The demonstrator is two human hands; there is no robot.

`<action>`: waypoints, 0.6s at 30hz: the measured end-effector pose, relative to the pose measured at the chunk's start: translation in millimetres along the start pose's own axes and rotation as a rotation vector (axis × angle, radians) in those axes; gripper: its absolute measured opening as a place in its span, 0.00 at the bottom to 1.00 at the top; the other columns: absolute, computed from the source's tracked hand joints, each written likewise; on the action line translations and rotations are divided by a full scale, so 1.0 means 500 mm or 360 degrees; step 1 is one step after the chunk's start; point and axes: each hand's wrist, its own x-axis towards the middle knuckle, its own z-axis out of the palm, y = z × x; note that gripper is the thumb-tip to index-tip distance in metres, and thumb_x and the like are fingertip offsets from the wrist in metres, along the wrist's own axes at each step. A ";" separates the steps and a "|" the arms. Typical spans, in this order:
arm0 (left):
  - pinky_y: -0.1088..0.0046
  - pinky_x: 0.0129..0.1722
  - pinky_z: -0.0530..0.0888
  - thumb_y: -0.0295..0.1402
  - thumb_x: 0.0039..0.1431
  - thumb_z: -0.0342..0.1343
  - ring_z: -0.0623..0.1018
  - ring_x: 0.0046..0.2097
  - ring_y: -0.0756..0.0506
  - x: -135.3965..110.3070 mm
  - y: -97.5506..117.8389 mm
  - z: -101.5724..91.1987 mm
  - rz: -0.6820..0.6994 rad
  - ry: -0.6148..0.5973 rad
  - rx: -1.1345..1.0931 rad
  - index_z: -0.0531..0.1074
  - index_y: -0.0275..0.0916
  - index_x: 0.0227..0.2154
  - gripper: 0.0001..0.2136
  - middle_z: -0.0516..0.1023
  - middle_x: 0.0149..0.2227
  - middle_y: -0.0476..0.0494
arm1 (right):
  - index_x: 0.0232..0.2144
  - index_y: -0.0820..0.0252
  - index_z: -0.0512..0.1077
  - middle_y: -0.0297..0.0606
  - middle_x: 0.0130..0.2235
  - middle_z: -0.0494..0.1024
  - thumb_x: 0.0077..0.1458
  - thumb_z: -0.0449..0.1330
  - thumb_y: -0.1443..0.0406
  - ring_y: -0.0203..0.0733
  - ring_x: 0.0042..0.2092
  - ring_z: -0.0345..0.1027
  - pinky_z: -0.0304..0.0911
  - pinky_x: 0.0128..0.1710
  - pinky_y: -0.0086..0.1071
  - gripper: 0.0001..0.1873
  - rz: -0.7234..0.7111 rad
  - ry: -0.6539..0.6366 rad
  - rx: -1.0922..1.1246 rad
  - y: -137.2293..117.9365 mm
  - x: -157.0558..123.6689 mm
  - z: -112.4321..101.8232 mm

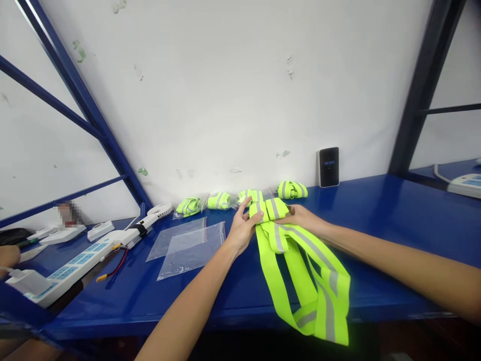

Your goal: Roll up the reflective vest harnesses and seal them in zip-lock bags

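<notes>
Both my hands hold a neon-yellow reflective strap harness (272,209) with grey stripes, its upper part gathered into a flat bundle. My left hand (241,228) pinches the bundle's left end, thumb in front. At the right end, the fingers of my right hand (298,218) are closed on it, partly hidden behind the strap. Loose loops hang down past the table's front edge. Just beyond are several folded yellow bundles: a bagged one (189,205), another (219,201), one partly behind my left hand (251,194), and a roll (292,189) with no bag visible.
Two clear zip bags (193,250) lie overlapping on the blue table (376,215), left of my hands. Further left are a white power strip (80,263), a red-black cable (121,263) and a white fan (161,209). A clock-like device (328,167) leans against the wall. Another person's hand (8,256) shows at the left edge.
</notes>
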 end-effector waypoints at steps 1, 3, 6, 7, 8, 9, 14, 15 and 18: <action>0.62 0.48 0.74 0.30 0.43 0.70 0.80 0.42 0.43 -0.002 0.000 0.000 -0.0041 -0.0037 -0.0044 0.60 0.42 0.60 0.39 0.80 0.43 0.41 | 0.39 0.63 0.77 0.45 0.39 0.82 0.42 0.71 0.65 0.51 0.40 0.78 0.73 0.42 0.41 0.19 -0.0061 0.0008 -0.0046 -0.002 -0.003 0.003; 0.61 0.51 0.73 0.28 0.43 0.69 0.80 0.44 0.41 -0.005 0.002 0.000 -0.0125 -0.0161 -0.0078 0.66 0.37 0.56 0.34 0.80 0.44 0.38 | 0.41 0.61 0.77 0.43 0.40 0.82 0.40 0.72 0.65 0.51 0.40 0.77 0.72 0.44 0.43 0.21 -0.0219 0.0022 -0.0149 -0.009 -0.012 0.011; 0.58 0.53 0.71 0.29 0.43 0.69 0.80 0.45 0.37 -0.010 0.010 -0.001 -0.0250 -0.0371 -0.0014 0.74 0.30 0.46 0.24 0.81 0.42 0.33 | 0.43 0.60 0.76 0.41 0.42 0.82 0.40 0.72 0.64 0.51 0.43 0.76 0.70 0.47 0.44 0.24 -0.0438 -0.0005 -0.0315 -0.024 -0.025 0.025; 0.58 0.52 0.71 0.30 0.43 0.69 0.80 0.45 0.37 -0.011 0.013 0.000 -0.0264 -0.0396 0.0020 0.75 0.29 0.43 0.22 0.81 0.41 0.33 | 0.43 0.60 0.76 0.41 0.43 0.81 0.40 0.72 0.64 0.52 0.44 0.75 0.69 0.49 0.45 0.24 -0.0479 -0.0018 -0.0364 -0.029 -0.027 0.029; 0.58 0.52 0.72 0.30 0.43 0.69 0.80 0.45 0.36 -0.012 0.015 0.001 -0.0252 -0.0395 0.0053 0.76 0.30 0.42 0.21 0.81 0.41 0.33 | 0.43 0.60 0.76 0.41 0.44 0.81 0.39 0.72 0.64 0.52 0.45 0.75 0.68 0.50 0.45 0.24 -0.0506 -0.0016 -0.0406 -0.033 -0.028 0.031; 0.58 0.51 0.72 0.30 0.43 0.69 0.80 0.45 0.36 -0.012 0.017 0.003 -0.0219 -0.0377 0.0083 0.76 0.30 0.41 0.20 0.81 0.41 0.34 | 0.43 0.60 0.76 0.41 0.44 0.81 0.38 0.72 0.65 0.52 0.45 0.74 0.67 0.50 0.45 0.25 -0.0523 0.0003 -0.0434 -0.035 -0.028 0.032; 0.61 0.49 0.73 0.32 0.43 0.69 0.79 0.45 0.38 0.001 0.017 0.009 0.0036 -0.0217 0.0161 0.75 0.32 0.41 0.20 0.81 0.43 0.36 | 0.43 0.60 0.74 0.41 0.41 0.81 0.42 0.71 0.64 0.50 0.41 0.75 0.70 0.43 0.42 0.22 -0.0218 0.0064 -0.0171 -0.031 -0.021 0.022; 0.60 0.49 0.73 0.32 0.43 0.69 0.79 0.45 0.38 0.005 0.017 0.007 0.0094 -0.0176 0.0164 0.75 0.33 0.41 0.20 0.81 0.44 0.36 | 0.42 0.59 0.74 0.41 0.38 0.81 0.44 0.69 0.63 0.49 0.38 0.75 0.71 0.40 0.40 0.20 -0.0096 0.0038 -0.0054 -0.032 -0.021 0.021; 0.59 0.51 0.72 0.33 0.41 0.70 0.79 0.45 0.38 0.016 0.019 -0.005 0.0211 -0.0041 0.0150 0.75 0.33 0.41 0.21 0.80 0.45 0.36 | 0.35 0.58 0.74 0.36 0.31 0.80 0.50 0.64 0.63 0.43 0.30 0.73 0.69 0.32 0.36 0.09 0.0108 0.0038 0.0275 -0.041 -0.032 0.025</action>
